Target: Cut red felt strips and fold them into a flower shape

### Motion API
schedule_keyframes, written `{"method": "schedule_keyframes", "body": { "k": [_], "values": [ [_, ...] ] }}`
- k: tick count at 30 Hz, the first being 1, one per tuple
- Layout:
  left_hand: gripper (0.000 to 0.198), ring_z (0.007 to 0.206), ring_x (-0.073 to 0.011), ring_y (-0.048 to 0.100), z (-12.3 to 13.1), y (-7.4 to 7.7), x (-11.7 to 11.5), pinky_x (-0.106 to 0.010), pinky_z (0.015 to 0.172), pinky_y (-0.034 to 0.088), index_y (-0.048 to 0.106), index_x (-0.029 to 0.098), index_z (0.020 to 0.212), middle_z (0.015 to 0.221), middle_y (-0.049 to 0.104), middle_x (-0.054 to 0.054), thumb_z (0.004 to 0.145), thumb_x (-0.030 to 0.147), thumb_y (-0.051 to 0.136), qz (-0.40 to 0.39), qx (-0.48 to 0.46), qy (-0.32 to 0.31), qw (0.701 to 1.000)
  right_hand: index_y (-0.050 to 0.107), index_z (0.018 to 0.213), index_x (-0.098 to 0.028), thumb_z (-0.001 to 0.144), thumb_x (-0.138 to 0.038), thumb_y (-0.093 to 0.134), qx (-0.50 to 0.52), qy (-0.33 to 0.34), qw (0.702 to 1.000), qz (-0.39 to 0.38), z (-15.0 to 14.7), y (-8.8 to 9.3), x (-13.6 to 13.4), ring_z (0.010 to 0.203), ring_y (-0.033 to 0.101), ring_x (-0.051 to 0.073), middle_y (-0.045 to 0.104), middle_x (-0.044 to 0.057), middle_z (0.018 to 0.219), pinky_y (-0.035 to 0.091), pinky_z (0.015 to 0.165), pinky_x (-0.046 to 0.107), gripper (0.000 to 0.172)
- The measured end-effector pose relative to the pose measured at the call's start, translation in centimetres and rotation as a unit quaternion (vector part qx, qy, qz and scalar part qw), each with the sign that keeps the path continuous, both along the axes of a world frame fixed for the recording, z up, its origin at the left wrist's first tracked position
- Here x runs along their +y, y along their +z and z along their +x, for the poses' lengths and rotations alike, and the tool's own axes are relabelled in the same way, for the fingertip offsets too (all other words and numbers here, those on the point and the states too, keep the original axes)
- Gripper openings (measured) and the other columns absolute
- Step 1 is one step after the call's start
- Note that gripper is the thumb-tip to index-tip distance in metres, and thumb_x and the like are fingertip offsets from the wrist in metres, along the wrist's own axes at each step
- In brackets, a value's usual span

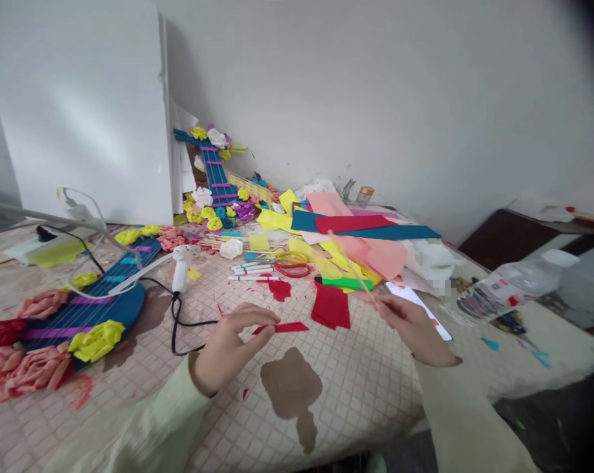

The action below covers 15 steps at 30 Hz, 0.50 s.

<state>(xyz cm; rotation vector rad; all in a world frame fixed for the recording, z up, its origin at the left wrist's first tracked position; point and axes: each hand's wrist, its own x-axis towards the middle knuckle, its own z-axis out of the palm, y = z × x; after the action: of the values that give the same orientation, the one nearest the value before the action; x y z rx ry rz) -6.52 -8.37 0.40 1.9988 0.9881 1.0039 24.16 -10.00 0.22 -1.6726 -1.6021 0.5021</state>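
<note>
A table with a white, diamond-patterned cover is carrying the whole arrangement; from where I am standing, both bare hands are working above its near half. The left hand is pinching one end of a strip between thumb and fingers; the right hand, well apart, is gripping the near end of a stick in its fingertips. A small stack of deep-red paper pieces is lying between the hands, slightly beyond them. The thin, pale, straight stick is slanting forward and leftward from the right hand, its far end reaching over the coloured sheets. The narrow, flat, red paper strip is extending rightward from the left hand, the nearer one, its long axis running crosswise before the person and its free end pointing toward the right hand. Strip and stick are not touching; whether the strip is resting on the cover, I cannot tell.
</note>
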Motion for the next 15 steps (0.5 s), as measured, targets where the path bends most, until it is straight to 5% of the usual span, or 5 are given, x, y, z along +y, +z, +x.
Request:
{"method": "schedule_keyframes", "body": {
  "k": [3,6,11,15],
  "values": [
    [0.013,0.091,-0.0182,0.054,-0.4,-0.3,-0.2,-0.033,0.082,0.042,0.065,0.019,0.073,0.096,0.063,-0.005,0.074,0.021,0.052,-0.030,0.037,-0.041,0.998,0.058,0.082,-0.016,0.075,-0.036,0.045,-0.021,0.079,0.993,-0.085,-0.9,-1.7,-1.1,0.071,0.055,0.018,0.061,0.005,0.078,0.044,0.062,0.029,0.025],
    [0.014,0.096,-0.0180,0.053,-0.6,-0.5,-0.4,-0.033,0.084,0.041,0.065,0.019,0.074,0.102,0.061,-0.005,0.074,0.021,0.051,-0.059,0.049,-0.064,0.995,0.058,0.078,-0.016,0.076,-0.032,0.044,-0.066,0.109,0.988,-0.092,-2.1,-3.3,-2.0,0.065,0.054,0.017,0.059,0.005,0.073,0.044,0.062,0.030,0.021],
    [0.013,0.101,-0.0179,0.050,-0.3,-0.7,-0.7,-0.031,0.087,0.039,0.064,0.019,0.075,0.108,0.058,-0.005,0.074,0.020,0.051,-0.096,0.049,-0.104,0.989,0.057,0.093,-0.019,0.079,-0.027,0.045,-0.078,0.124,0.989,0.023,-4.8,-2.8,-1.8,0.074,0.053,0.016,0.056,0.006,0.087,0.045,0.069,0.030,0.021],
    [0.012,0.105,-0.0191,0.048,0.1,-0.4,-1.3,-0.032,0.090,0.036,0.064,0.019,0.076,0.113,0.055,-0.005,0.073,0.021,0.053,-0.138,0.024,-0.139,0.980,0.050,0.111,-0.022,0.078,-0.029,0.049,-0.078,0.235,0.961,0.120,-8.6,-1.7,-0.9,0.089,0.050,0.017,0.052,0.007,0.098,0.043,0.077,0.031,0.033]
  ]
}}
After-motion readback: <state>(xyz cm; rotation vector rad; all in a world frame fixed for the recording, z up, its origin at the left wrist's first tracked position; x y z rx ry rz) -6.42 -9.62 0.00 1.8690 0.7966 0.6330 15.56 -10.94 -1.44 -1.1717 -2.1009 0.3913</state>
